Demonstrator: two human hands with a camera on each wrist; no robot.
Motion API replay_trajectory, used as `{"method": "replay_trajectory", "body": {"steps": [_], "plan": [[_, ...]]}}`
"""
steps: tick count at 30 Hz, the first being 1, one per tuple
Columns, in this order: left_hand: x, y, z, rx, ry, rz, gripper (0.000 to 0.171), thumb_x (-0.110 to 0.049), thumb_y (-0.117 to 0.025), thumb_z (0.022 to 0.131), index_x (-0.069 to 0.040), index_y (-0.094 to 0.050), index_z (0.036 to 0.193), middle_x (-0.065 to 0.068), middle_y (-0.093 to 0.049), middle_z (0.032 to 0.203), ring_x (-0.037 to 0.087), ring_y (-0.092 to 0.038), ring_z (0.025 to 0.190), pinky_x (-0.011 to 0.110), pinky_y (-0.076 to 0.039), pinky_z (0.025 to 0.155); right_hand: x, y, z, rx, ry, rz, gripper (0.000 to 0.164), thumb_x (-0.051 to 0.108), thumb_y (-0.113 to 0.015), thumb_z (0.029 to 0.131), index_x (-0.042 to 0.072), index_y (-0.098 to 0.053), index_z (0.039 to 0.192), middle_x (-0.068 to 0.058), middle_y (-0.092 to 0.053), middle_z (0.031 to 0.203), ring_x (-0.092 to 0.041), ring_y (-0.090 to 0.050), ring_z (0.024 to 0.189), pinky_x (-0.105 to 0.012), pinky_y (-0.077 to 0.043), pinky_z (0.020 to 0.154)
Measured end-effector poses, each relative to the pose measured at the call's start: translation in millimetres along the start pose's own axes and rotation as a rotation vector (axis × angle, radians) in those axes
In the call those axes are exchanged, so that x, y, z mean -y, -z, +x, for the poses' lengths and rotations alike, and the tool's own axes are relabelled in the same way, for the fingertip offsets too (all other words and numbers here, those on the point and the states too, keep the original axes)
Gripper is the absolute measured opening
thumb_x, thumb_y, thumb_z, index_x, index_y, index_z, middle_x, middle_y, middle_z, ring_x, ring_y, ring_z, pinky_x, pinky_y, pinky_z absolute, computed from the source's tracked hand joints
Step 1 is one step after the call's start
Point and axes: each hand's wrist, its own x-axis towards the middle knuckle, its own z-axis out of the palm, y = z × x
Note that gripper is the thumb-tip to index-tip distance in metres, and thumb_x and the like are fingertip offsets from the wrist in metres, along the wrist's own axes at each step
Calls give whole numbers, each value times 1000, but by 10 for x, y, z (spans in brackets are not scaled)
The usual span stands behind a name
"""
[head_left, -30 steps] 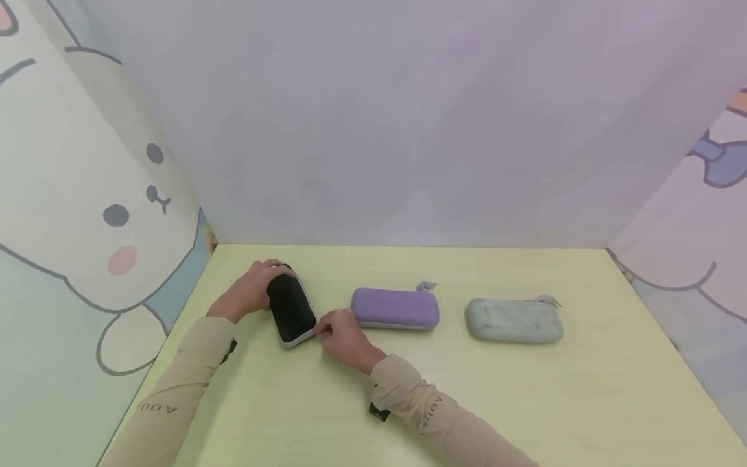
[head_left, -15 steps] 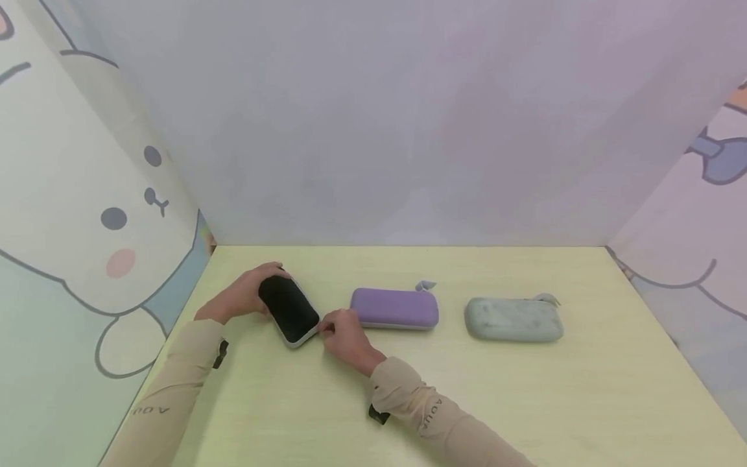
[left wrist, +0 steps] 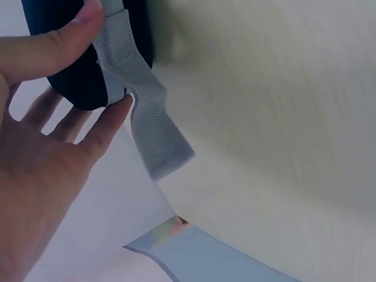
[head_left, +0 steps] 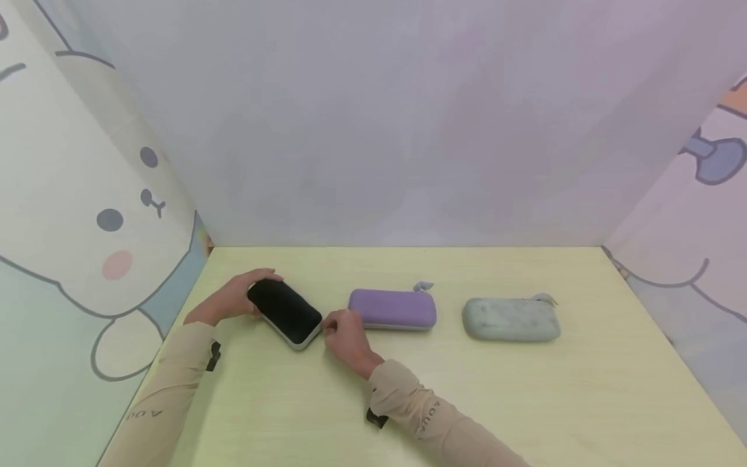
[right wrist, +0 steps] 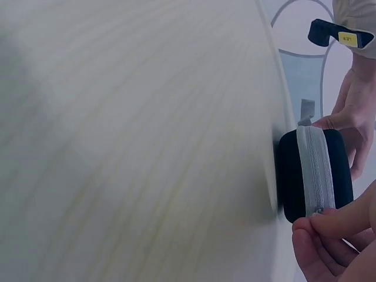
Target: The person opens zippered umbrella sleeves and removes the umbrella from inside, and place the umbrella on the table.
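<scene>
A black zipper case (head_left: 286, 311) with a pale grey zipper band lies aslant at the left of the table. My left hand (head_left: 233, 295) grips its far left end, thumb on one side and fingers on the other. In the left wrist view a grey ribbon tab (left wrist: 150, 111) hangs loose from that end. At the near right corner my right hand (head_left: 347, 337) pinches at the zipper pull with thumb and forefinger; the fingertips hide most of the pull. In the right wrist view the zipper (right wrist: 317, 167) runs along the side of the case, its teeth together.
A purple zipper case (head_left: 392, 308) lies just right of my right hand. Farther right is a mottled grey-green case (head_left: 512, 320). Both have a ribbon tab. The pale yellow table (head_left: 467, 402) meets printed cloth walls at the back and sides.
My left hand has moved left and slightly nearer, turning the black case so its far end swings left. The right hand stays at the corner, shifting only slightly right.
</scene>
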Motion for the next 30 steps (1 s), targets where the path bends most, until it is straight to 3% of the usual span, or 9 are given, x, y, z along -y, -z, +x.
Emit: {"method": "replay_trajectory", "body": {"steps": [4, 11, 19, 30], "plan": [[17, 16, -9, -9, 32, -31, 81, 17, -77, 55, -12, -57, 129, 21, -39, 144, 44, -31, 131, 50, -43, 87, 10, -8, -1, -20, -9, 7, 23, -13, -56, 74, 1, -74, 77, -4, -70, 76, -7, -62, 72, -17, -48, 66], [83, 15, -15, -23, 59, -82, 81, 12, -83, 54, -13, -59, 127, 18, -46, 139, 42, -38, 126, 54, -44, 89, 17, -8, 7, -32, -17, -12, 22, -12, -56, 75, 0, -74, 79, -5, -70, 78, -8, -63, 73, -17, -48, 66], [118, 15, -31, -20, 74, -151, 83, 13, -81, 54, -13, -57, 129, 15, -46, 139, 43, -37, 127, 59, -36, 96, 39, 1, 4, -33, -30, -28, 22, -13, -56, 75, 0, -74, 80, -6, -70, 79, -11, -64, 73, -18, -49, 64], [119, 1, -52, -29, 100, -84, 83, 5, -84, 55, -12, -56, 131, 17, -46, 138, 43, -40, 124, 57, -38, 95, 45, 4, -4, -23, -31, -44, 21, -13, -57, 74, -2, -73, 82, -8, -70, 82, -12, -63, 75, -19, -49, 65]]}}
